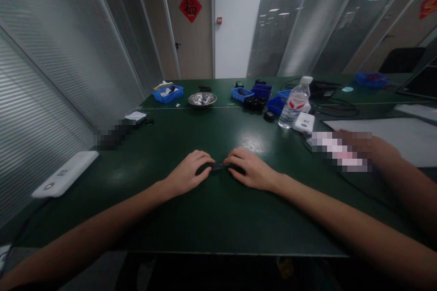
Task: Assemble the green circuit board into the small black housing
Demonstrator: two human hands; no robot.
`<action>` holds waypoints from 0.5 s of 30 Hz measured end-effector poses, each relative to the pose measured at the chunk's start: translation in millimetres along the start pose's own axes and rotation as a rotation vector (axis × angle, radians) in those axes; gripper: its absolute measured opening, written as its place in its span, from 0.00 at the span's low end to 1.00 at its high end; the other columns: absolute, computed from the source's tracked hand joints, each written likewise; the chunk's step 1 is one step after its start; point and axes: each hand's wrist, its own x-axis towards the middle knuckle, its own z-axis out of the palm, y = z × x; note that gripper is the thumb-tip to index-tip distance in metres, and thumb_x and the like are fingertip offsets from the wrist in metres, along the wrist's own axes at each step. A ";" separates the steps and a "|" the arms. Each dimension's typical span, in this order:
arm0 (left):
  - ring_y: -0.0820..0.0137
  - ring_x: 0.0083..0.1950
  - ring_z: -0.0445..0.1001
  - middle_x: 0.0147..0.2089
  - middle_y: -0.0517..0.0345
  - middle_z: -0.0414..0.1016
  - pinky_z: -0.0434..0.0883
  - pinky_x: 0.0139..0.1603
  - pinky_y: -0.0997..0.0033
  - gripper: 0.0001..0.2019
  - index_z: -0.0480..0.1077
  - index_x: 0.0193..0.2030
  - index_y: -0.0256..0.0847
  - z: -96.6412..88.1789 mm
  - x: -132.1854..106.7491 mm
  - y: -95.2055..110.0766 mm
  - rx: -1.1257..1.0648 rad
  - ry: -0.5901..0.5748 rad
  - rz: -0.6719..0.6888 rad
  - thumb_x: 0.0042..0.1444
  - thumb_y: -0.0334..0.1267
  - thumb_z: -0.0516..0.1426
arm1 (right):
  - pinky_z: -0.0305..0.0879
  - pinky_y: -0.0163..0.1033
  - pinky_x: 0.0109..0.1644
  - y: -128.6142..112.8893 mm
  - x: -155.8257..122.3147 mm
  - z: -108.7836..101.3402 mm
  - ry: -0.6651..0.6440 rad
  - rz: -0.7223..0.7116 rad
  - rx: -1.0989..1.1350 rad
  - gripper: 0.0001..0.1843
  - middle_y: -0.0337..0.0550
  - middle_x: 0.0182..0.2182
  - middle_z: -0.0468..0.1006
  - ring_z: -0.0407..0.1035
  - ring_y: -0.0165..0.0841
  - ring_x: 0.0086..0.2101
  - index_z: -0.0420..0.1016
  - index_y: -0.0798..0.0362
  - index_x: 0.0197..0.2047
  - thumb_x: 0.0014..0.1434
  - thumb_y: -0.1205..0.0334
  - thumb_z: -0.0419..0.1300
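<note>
Both my hands rest low over the green table point(218, 218), facing each other. My left hand point(189, 170) pinches the dark, wider end of a small slim object point(217, 167) between thumb and fingers. At its thinner, lighter end, the fingertips of my right hand point(251, 168) are closed. The object lies level between the two hands, close to the tabletop. Its kind is too small and dim to make out, and both its ends are partly hidden by fingers.
Toward the far side stand a metal bowl point(202, 99), a blue basket point(168, 93) and further blue bins point(242, 94). A water bottle point(295, 102) stands right of centre. Another person's arm point(389, 159) reaches in at right. A white device point(66, 174) lies at left.
</note>
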 end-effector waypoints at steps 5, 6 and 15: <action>0.60 0.59 0.68 0.57 0.51 0.73 0.67 0.61 0.56 0.14 0.72 0.59 0.43 -1.2 0.6 1.5 0.016 -0.021 -0.004 0.70 0.38 0.53 | 0.68 0.47 0.51 -1.1 0.1 -0.5 -0.009 0.026 -0.007 0.15 0.48 0.47 0.74 0.68 0.38 0.45 0.72 0.52 0.56 0.67 0.64 0.58; 0.60 0.58 0.69 0.57 0.51 0.73 0.68 0.60 0.56 0.14 0.72 0.59 0.42 -1.4 0.7 2.2 0.019 -0.020 -0.007 0.70 0.38 0.53 | 0.68 0.47 0.50 -1.1 0.1 -0.4 -0.010 0.034 -0.010 0.15 0.48 0.46 0.74 0.68 0.38 0.45 0.72 0.52 0.56 0.67 0.64 0.58; 0.61 0.53 0.70 0.52 0.51 0.74 0.69 0.55 0.58 0.14 0.73 0.59 0.43 0.9 1.0 -0.4 0.058 -0.063 0.035 0.69 0.40 0.56 | 0.68 0.43 0.48 -0.9 -0.3 1.1 -0.031 0.006 -0.012 0.10 0.47 0.44 0.74 0.68 0.37 0.44 0.72 0.53 0.52 0.69 0.66 0.55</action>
